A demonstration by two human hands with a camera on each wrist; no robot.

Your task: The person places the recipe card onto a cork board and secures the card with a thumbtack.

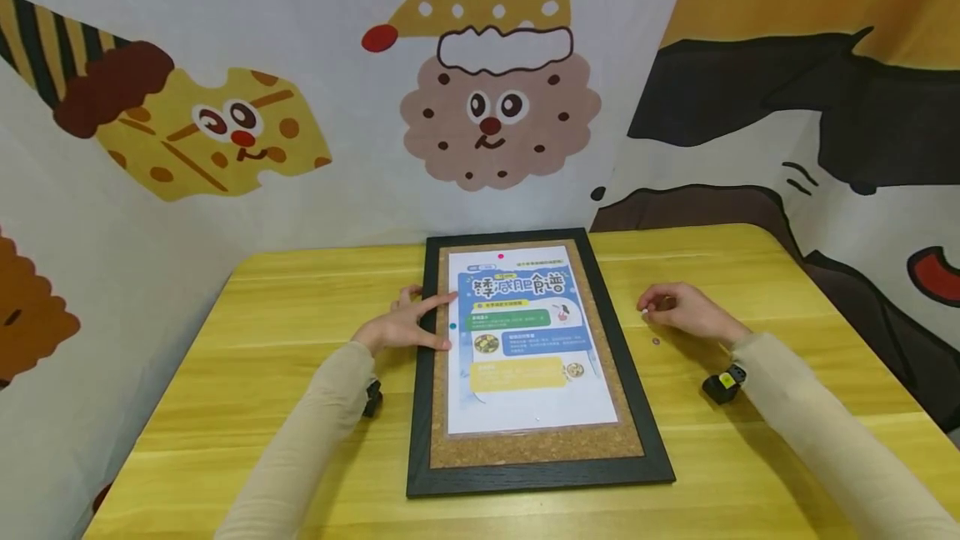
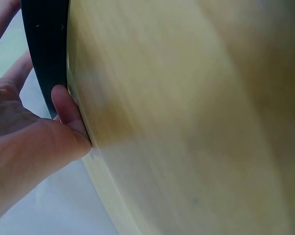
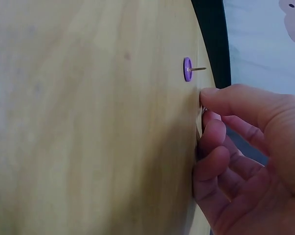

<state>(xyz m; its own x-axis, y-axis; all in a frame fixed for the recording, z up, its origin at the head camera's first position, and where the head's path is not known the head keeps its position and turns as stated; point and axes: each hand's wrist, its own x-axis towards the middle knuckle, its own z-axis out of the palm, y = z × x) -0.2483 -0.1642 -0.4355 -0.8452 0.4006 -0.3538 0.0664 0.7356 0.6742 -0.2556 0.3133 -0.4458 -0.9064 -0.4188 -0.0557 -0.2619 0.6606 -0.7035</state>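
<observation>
A printed poster sheet [image 1: 525,409] with blue, green and yellow panels lies on a black-framed corkboard [image 1: 547,453]. A pink pin [image 1: 501,257] is at its top edge and a teal pin [image 1: 453,326] at its left edge. My left hand [image 1: 397,326] reaches over the frame's left side, fingers spread, with index finger and thumb resting on the sheet's left edge. Right of the board, my right hand [image 1: 686,312] pinches a small whitish thumbtack [image 1: 645,312] low over the table, mostly hidden by the fingertips. A purple thumbtack [image 3: 188,69] lies point-up beside that hand.
The yellow wood-grain table [image 1: 285,440] carries the board near its back edge. Behind it hangs a white cloth [image 1: 360,123] with cartoon food figures. A small black device [image 1: 722,387] is strapped at the right wrist.
</observation>
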